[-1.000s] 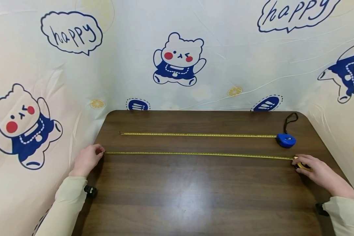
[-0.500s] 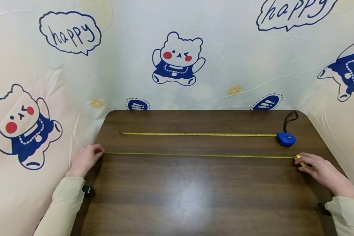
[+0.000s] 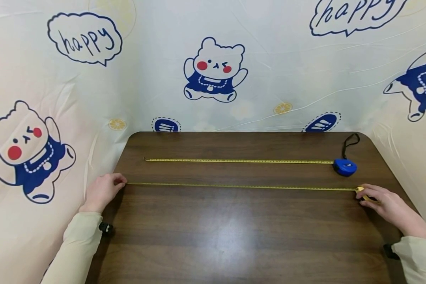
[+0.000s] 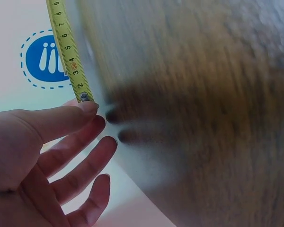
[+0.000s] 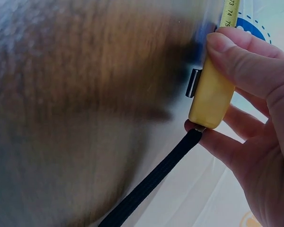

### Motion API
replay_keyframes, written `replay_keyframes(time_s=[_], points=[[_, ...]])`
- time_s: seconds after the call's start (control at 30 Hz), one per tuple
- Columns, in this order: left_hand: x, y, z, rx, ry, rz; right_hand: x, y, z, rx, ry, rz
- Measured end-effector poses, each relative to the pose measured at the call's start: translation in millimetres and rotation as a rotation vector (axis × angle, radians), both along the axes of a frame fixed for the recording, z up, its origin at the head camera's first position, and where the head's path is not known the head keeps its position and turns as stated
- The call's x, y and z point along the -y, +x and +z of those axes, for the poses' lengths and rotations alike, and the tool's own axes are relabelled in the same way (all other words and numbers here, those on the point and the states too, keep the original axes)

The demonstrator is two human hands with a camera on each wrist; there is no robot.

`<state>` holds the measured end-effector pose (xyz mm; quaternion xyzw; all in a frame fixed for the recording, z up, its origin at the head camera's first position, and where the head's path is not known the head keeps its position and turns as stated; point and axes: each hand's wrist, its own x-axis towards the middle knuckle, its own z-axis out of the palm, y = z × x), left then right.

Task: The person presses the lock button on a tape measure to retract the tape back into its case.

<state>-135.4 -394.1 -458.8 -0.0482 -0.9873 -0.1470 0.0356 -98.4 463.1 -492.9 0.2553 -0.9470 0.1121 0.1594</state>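
At the table's left side, my left hand (image 3: 104,191) pinches the end of a yellow tape blade (image 3: 234,186) between thumb and fingers. Low numbers and the riveted end (image 4: 84,96) show beside the thumb in the left wrist view. My right hand (image 3: 385,201) grips the yellow tape measure (image 5: 215,90) near the right edge, thumb on its case. A black strap (image 5: 154,177) hangs from that case, and the blade shows 73 to 75 where it comes out. Between both hands the blade stretches straight across.
Behind it, a blue tape measure (image 3: 345,167) with a black wrist loop (image 3: 348,144) lies on the brown wooden table (image 3: 234,232). Its own yellow blade (image 3: 234,161) is drawn out leftward. A printed cloth (image 3: 269,59) with cartoon bears surrounds the table's back and sides.
My right hand has shifted slightly to the right with the yellow tape measure, and its case looks tipped up more. The left hand and the blue tape measure have stayed nearly still.
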Motion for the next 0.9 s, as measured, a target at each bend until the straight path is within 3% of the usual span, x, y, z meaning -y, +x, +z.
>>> replay_keyframes(time_s=[0.43,0.9], points=[[0.5,0.0,-1.3,0.021,-0.007,0.013,-2.2,0.1,2.3,-0.041,-0.036,0.047],[2.3,0.5,-2.3,0.018,-0.009,0.016,0.1,3.4,5.4,-0.03,-0.072,0.014]])
